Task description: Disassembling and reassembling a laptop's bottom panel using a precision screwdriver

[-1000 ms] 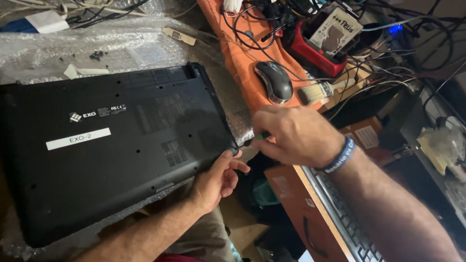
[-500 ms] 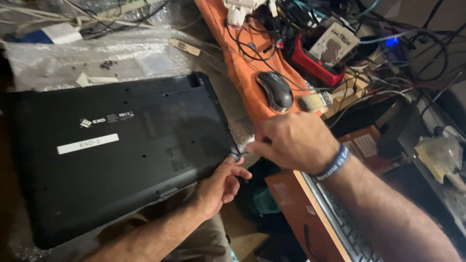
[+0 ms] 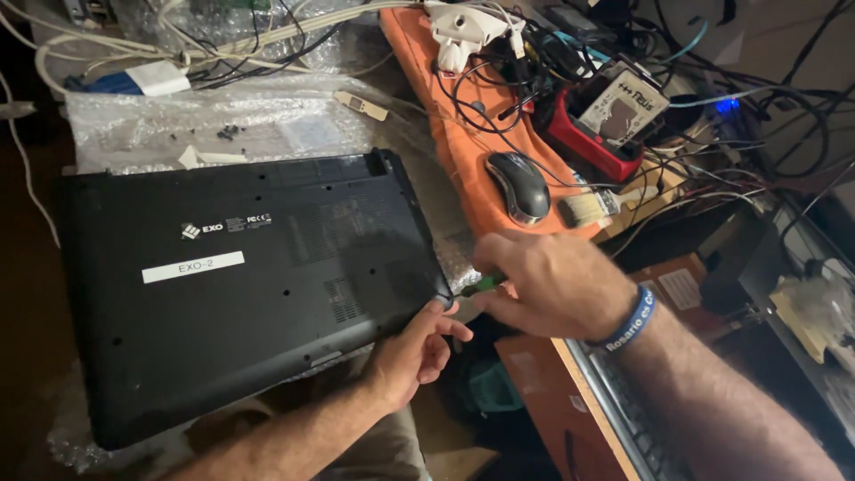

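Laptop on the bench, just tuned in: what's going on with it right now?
A black laptop lies bottom-up on bubble wrap. The left hand steadies its near right corner, while the right hand holds a green-handled tool at that same corner; the tip is hidden. A few small dark screws lie on the wrap behind the laptop. A mouse and a small brush lie to the right.

Left hand point(image 3: 414, 352) steadies the upturned black laptop's point(image 3: 240, 285) corner; right hand point(image 3: 548, 281) pinches a green-handled tool point(image 3: 485, 283) there.
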